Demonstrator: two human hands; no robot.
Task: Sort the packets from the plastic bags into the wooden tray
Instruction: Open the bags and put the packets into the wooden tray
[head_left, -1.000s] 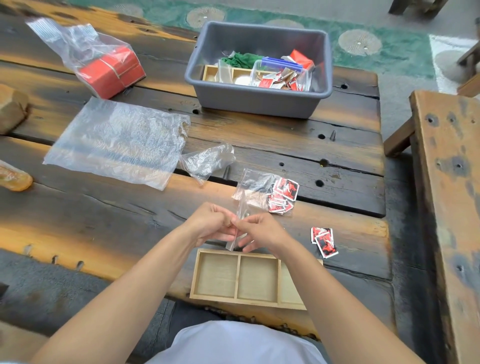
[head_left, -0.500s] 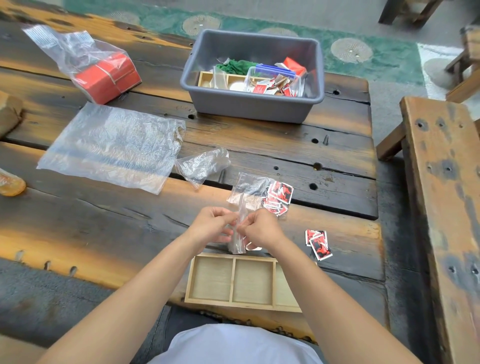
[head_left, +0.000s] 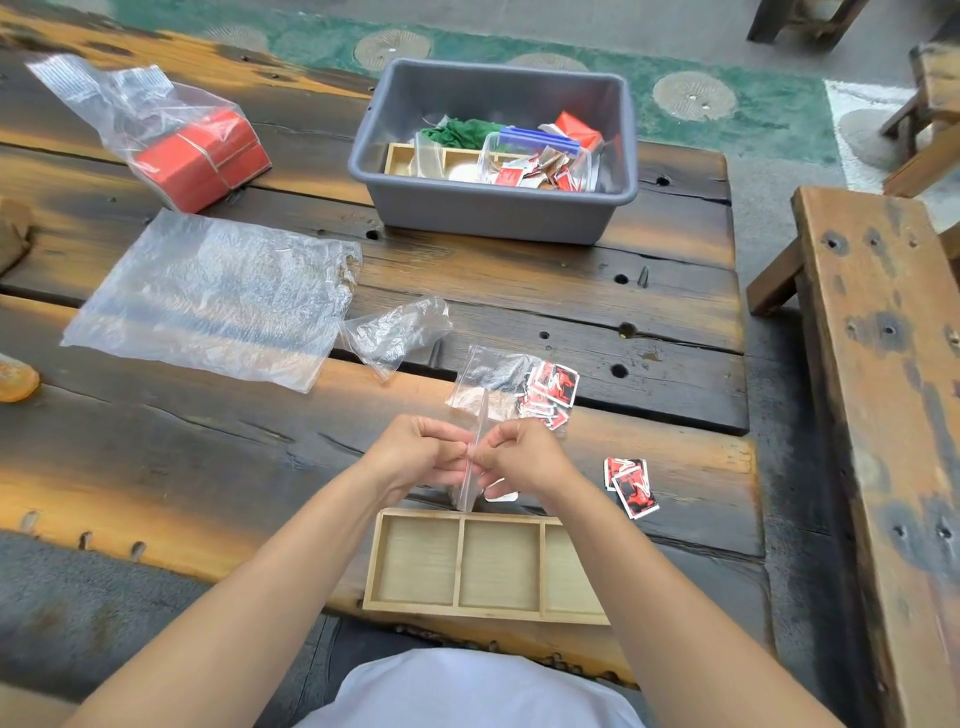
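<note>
My left hand (head_left: 418, 452) and my right hand (head_left: 519, 454) pinch the top edge of a small clear zip bag (head_left: 475, 447) between them, just above the far rim of the wooden tray (head_left: 460, 566). The tray has three compartments; the two I can see fully hold nothing, and my right forearm covers part of the third. A white packet (head_left: 501, 493) shows under my right hand. Red-and-black packets (head_left: 550, 389) lie in a heap beside another clear bag (head_left: 491, 371). Two more packets (head_left: 631, 483) lie to the right of the tray.
A grey bin (head_left: 493, 208) at the back holds a second tray, a green cloth and a bag of packets. A bagged red box (head_left: 200, 153) sits far left. A large flat plastic bag (head_left: 213, 296) and a small crumpled bag (head_left: 395, 332) lie mid-table. A wooden bench (head_left: 883, 415) stands right.
Both hands stay together on the small bag's top edge, working it slightly; the view shifted a little. Nothing on the table has moved.
</note>
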